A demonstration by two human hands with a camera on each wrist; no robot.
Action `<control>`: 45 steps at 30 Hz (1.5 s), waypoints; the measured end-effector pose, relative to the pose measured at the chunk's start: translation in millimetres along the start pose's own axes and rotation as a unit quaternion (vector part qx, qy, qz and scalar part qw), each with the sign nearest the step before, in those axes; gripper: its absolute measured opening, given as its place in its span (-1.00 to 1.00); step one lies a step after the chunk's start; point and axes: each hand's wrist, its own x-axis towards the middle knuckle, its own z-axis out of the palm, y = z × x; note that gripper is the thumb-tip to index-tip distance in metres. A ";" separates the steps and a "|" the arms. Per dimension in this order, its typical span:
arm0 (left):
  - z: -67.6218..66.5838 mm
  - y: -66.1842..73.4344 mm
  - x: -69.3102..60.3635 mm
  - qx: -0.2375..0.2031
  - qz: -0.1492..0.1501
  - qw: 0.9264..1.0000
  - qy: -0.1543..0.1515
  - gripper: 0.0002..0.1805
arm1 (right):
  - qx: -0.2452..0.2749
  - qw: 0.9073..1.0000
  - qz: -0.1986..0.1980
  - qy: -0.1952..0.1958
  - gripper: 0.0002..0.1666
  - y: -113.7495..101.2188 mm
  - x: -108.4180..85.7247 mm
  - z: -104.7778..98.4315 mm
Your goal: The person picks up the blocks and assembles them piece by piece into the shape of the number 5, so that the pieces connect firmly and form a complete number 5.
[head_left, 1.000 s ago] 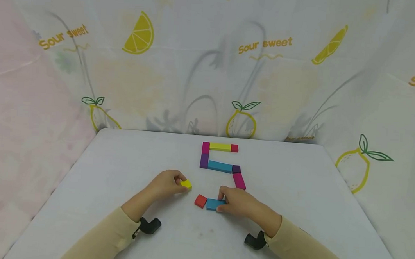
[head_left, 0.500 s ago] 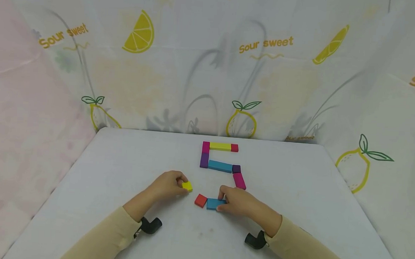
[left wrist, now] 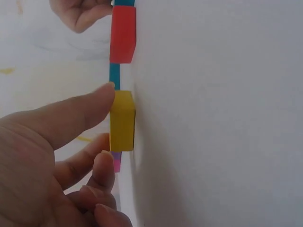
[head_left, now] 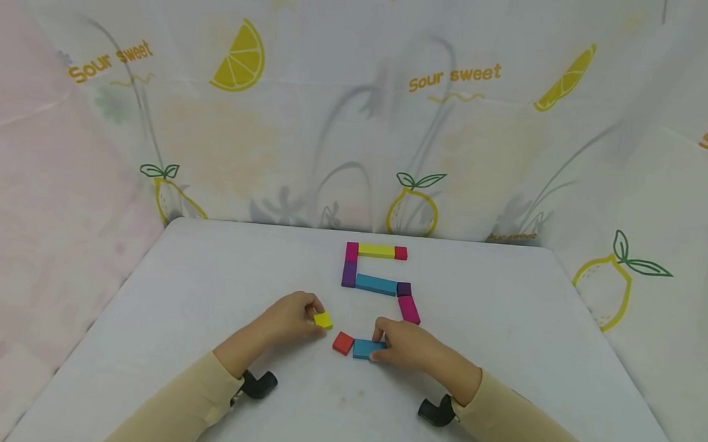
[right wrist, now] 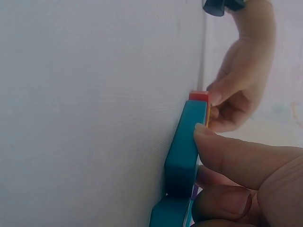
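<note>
Between the thumb and fingers of my left hand [head_left: 288,323] is a small yellow block [head_left: 323,321], held low, just left of a red block [head_left: 343,343]. The left wrist view shows the thumb on one end of that yellow block [left wrist: 122,124]. My right hand [head_left: 416,348] pinches a blue block [head_left: 364,349] whose left end lies close to the red one; the fingers cover its right part. In the right wrist view a second teal-blue block [right wrist: 170,213] sits at the near end of the held blue block [right wrist: 185,142].
Beyond the hands, blocks lie in a bent line on the white table [head_left: 220,261]: a red one [head_left: 401,253], yellow [head_left: 376,251], magenta [head_left: 352,251], purple [head_left: 349,275], long blue [head_left: 377,284], dark purple [head_left: 404,289] and magenta [head_left: 409,309]. A lemon-print cloth [head_left: 311,112] hangs behind.
My left hand has shifted slightly right and toward me with the yellow block, bringing it nearer to the red block. The right hand and the blue block have stayed in place.
</note>
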 end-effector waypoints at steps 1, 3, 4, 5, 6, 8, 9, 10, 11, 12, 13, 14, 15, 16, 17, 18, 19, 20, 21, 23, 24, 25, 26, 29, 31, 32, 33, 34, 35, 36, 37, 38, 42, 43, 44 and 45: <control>-1.1 -1.2 0.9 0.000 0.003 1.000 -0.003 -0.62 | 0.000 1.000 -0.001 0.000 -0.71 0.2 0.2 0.2; -3.5 -3.8 2.9 -0.002 0.011 1.000 -0.011 -0.60 | -0.001 1.000 -0.001 -0.001 -0.71 0.6 0.7 0.7; -4.7 -5.1 3.9 -0.003 0.016 1.000 -0.015 -0.59 | -0.001 1.000 -0.002 -0.001 -0.71 0.8 0.8 0.7; -5.8 -6.6 4.9 -0.006 0.020 1.000 -0.019 -0.59 | -0.001 1.000 -0.002 -0.001 -0.71 0.8 0.9 0.7; -6.9 -7.8 5.5 -0.009 0.024 0.999 -0.023 -0.58 | -0.001 1.000 -0.002 -0.001 -0.71 0.9 1.0 0.8; -8.4 -10.0 6.6 -0.012 0.029 0.999 -0.033 -0.57 | -0.001 1.000 -0.002 -0.001 -0.71 0.9 1.0 0.7; -9.0 -10.8 6.8 -0.013 0.032 0.999 -0.036 -0.57 | -0.002 1.000 -0.002 -0.001 -0.70 0.9 1.0 0.6; -9.3 -11.9 7.1 -0.013 0.034 0.999 -0.038 -0.58 | -0.002 1.000 -0.002 -0.001 -0.70 0.9 1.0 0.6; -9.4 -12.9 7.2 -0.011 0.037 0.998 -0.039 -0.59 | -0.002 1.000 -0.002 -0.001 -0.71 0.9 0.9 0.6; -9.5 -13.6 7.4 -0.009 0.039 0.998 -0.041 -0.60 | -0.002 1.000 -0.003 -0.001 -0.71 0.9 0.9 0.6; -9.5 -14.3 7.7 -0.008 0.040 0.998 -0.041 -0.61 | -0.002 1.000 -0.003 -0.001 -0.71 0.8 0.8 0.6; -9.4 -15.2 8.1 -0.005 0.043 0.998 -0.041 -0.62 | -0.002 1.000 -0.003 -0.001 -0.71 0.8 0.7 0.6; -9.4 -15.5 8.3 -0.005 0.044 0.998 -0.040 -0.63 | -0.001 1.000 -0.003 -0.001 -0.70 0.7 0.7 0.5; -9.2 -16.0 8.7 -0.006 0.044 0.998 -0.041 -0.64 | -0.001 1.000 -0.002 -0.001 -0.70 0.6 0.6 0.5; -8.9 -16.1 9.1 -0.006 0.045 0.998 -0.042 -0.64 | -0.001 1.000 -0.001 -0.001 -0.70 0.5 0.6 0.5; -8.9 -16.0 9.3 -0.007 0.044 0.998 -0.043 -0.64 | 0.000 1.000 -0.001 -0.001 -0.70 0.3 0.3 0.3; -8.6 -15.8 9.4 -0.008 0.043 0.998 -0.043 -0.65 | 0.001 1.000 0.000 -0.001 -0.70 0.2 0.2 0.1; -8.1 -15.5 9.4 -0.009 0.042 0.998 -0.043 -0.65 | 0.001 1.000 -0.001 -0.001 -0.70 0.1 0.0 -0.1; -7.6 -14.9 9.3 -0.009 0.041 0.998 -0.044 -0.65 | 0.001 1.000 -0.001 -0.001 -0.70 0.2 0.0 -0.3; -6.7 -13.4 9.0 -0.009 0.043 0.998 -0.044 -0.65 | 0.000 1.000 -0.001 -0.001 -0.69 0.4 -0.2 -0.6; -6.3 -12.3 8.4 -0.010 0.043 0.998 -0.044 -0.65 | -0.001 1.000 -0.001 0.000 -0.69 0.6 -0.2 -0.7; -5.7 -11.4 8.1 -0.010 0.043 0.998 -0.045 -0.65 | -0.001 1.000 -0.001 0.000 -0.69 0.8 0.0 -0.6; -5.1 -10.5 7.8 -0.012 0.046 0.998 -0.046 -0.65 | -0.002 1.000 -0.001 0.001 -0.69 0.9 0.2 -0.5; -4.2 -7.8 6.6 -0.016 0.050 0.997 -0.050 -0.65 | -0.002 1.000 0.002 0.003 -0.70 0.8 0.6 -0.1; -3.3 -7.0 6.0 -0.014 0.054 0.997 -0.051 -0.65 | -0.002 1.000 0.003 0.005 -0.70 0.8 0.8 0.3; -2.9 -6.5 5.8 -0.014 0.055 0.997 -0.052 -0.65 | -0.002 1.000 0.004 0.005 -0.70 0.6 0.9 0.4; -2.5 -6.2 5.6 -0.014 0.054 0.997 -0.052 -0.65 | -0.002 1.000 0.004 0.005 -0.70 0.5 0.9 0.5; -1.6 -6.1 5.6 -0.014 0.052 0.997 -0.053 -0.65 | -0.002 1.000 0.005 0.005 -0.70 0.6 1.0 0.8; -1.0 -5.9 5.4 -0.014 0.051 0.997 -0.053 -0.65 | -0.002 1.000 0.005 0.005 -0.70 0.7 0.9 0.9; -0.3 -5.7 5.4 -0.014 0.050 0.997 -0.053 -0.66 | -0.002 1.000 0.005 0.005 -0.70 0.7 0.9 1.0; 0.4 -5.6 5.5 -0.016 0.048 0.997 -0.052 -0.66 | -0.002 1.000 0.006 0.005 -0.70 0.8 0.9 1.0; 1.0 -5.7 5.6 -0.017 0.049 0.997 -0.052 -0.66 | -0.001 1.000 0.005 0.005 -0.70 0.8 0.8 1.1; 2.7 -5.8 5.3 -0.014 0.055 0.997 -0.049 -0.65 | -0.001 1.000 0.003 0.004 -0.69 0.8 0.9 0.7; 2.9 -5.5 5.2 -0.014 0.057 0.997 -0.049 -0.65 | 0.000 1.000 0.003 0.003 -0.69 0.9 1.0 0.6; 3.0 -5.3 5.0 -0.013 0.059 0.997 -0.049 -0.65 | 0.000 1.000 0.003 0.003 -0.69 1.1 1.0 0.5; 3.0 -4.9 4.7 -0.013 0.060 0.997 -0.048 -0.66 | 0.000 1.000 0.004 0.002 -0.68 1.1 1.1 0.5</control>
